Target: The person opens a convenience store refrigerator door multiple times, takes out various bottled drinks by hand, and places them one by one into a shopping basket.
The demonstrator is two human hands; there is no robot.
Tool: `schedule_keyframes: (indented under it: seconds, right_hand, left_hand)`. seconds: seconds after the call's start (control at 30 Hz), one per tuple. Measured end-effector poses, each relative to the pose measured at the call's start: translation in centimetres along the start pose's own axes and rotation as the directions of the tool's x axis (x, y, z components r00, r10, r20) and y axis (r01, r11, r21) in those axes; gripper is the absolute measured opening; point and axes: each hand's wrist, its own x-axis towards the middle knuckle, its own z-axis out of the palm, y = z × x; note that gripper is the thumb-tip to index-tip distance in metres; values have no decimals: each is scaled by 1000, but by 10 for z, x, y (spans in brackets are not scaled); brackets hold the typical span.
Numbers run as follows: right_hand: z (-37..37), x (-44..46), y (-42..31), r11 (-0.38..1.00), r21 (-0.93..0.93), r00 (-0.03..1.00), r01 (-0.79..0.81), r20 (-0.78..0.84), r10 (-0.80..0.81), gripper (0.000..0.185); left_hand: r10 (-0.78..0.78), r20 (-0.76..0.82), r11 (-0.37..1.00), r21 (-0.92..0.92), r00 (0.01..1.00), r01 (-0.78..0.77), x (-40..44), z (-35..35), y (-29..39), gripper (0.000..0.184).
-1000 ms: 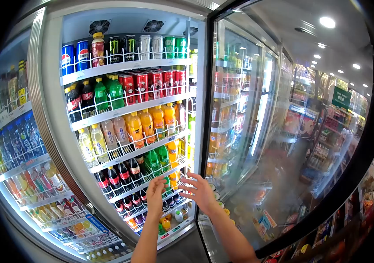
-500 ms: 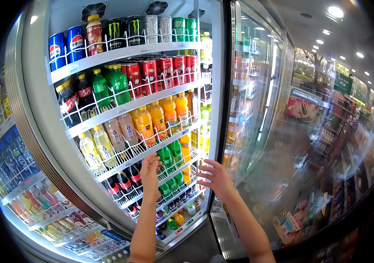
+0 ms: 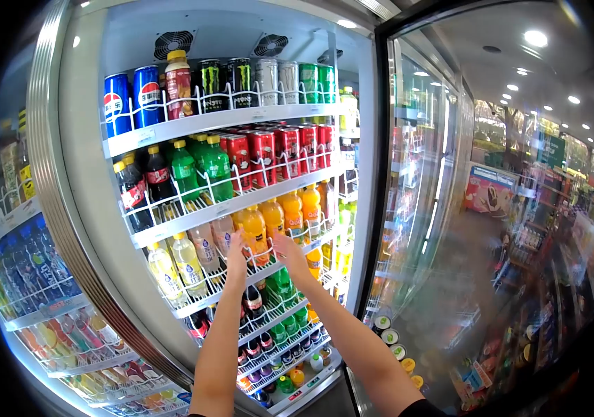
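Note:
My left hand (image 3: 236,253) is raised at the left side of an orange juice bottle (image 3: 254,229) on the third shelf. On the bottle's other side is my right hand (image 3: 290,253), its fingers reaching inward. Both hands look open, with the bottle between them; whether any fingertip touches it I cannot tell. A second orange bottle (image 3: 273,217) stands just right of it. Left of my left hand are pale drink bottles (image 3: 205,247) and yellow-labelled bottles (image 3: 186,258). A white wire guard (image 3: 311,240) runs along the shelf front.
Red cans (image 3: 263,156) and green bottles (image 3: 214,167) fill the shelf above. Blue cans (image 3: 117,104) stand on the top shelf. Cola bottles (image 3: 253,302) are below my hands. The open glass door (image 3: 408,278) stands to the right, and a metal door frame (image 3: 74,208) to the left.
Both hands have risen from below the third shelf's edge to the orange juice bottle and come closer together. The camera view has shifted, so the shelves appear lower and further right.

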Motion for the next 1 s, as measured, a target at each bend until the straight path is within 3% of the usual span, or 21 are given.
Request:
schedule_keyframes:
  seconds: [0.03, 0.1, 0.17, 0.23, 0.47, 0.5, 0.53, 0.6, 0.73, 0.8, 0.87, 0.93, 0.97, 1.0]
  right_hand:
    - [4, 13, 10, 993, -97, 997, 66, -40, -70, 54]
    - [11, 25, 13, 930, -342, 980, 135, -90, -176, 58]
    - [14, 36, 15, 913, -383, 981, 140, -72, -181, 58]
    - [14, 45, 17, 864, -490, 983, 113, -69, -168, 59]
    - [16, 50, 11, 821, -570, 992, 14, -98, -85, 59]
    - [20, 50, 18, 831, -545, 963, 109, -150, -224, 54]
    - [17, 54, 21, 831, -545, 963, 111, -149, -226, 54]
    - [11, 59, 28, 931, -356, 983, -81, -181, 16, 56]
    - [5, 58, 45, 972, -216, 975, -97, -218, 49, 54]
    - [6, 53, 54, 984, 178, 990, 32, -139, -7, 50]
    - [14, 35, 34, 979, 200, 985, 31, -171, 4, 49]
    - [18, 24, 25, 968, 208, 978, 139, -182, -101, 52]
    - [19, 19, 20, 962, 217, 978, 168, -160, -135, 54]
    - [19, 13, 14, 963, 216, 979, 159, -162, -125, 54]
  left_hand:
    - [-77, 41, 995, -59, 996, 79, -5, 4, 14, 64]
    - [-82, 158, 993, -69, 984, 94, 23, -10, -20, 74]
    - [-114, 168, 991, -51, 979, 124, 33, -15, -28, 78]
    - [-242, 163, 970, 8, 956, 244, 33, -12, -27, 84]
    - [-303, 149, 953, 32, 941, 302, 28, 0, -14, 80]
    - [-296, 119, 955, 61, 948, 291, 29, 2, -14, 77]
    - [-295, 119, 955, 61, 948, 289, 29, 2, -14, 77]
    - [-210, 163, 978, 38, 964, 207, 24, 2, -13, 72]
    - [-180, 193, 983, 51, 964, 174, 15, 3, -8, 68]
    - [-52, 243, 994, -80, 969, 74, 12, 5, -12, 63]
    - [-36, 275, 990, -119, 961, 71, 2, 13, 3, 62]
    - [-21, 302, 985, -160, 953, 73, -2, 11, 0, 61]
    - [149, 270, 974, 124, 951, -187, 1, 5, -9, 57]
    - [312, 291, 821, 397, 904, -411, 0, 1, -16, 53]
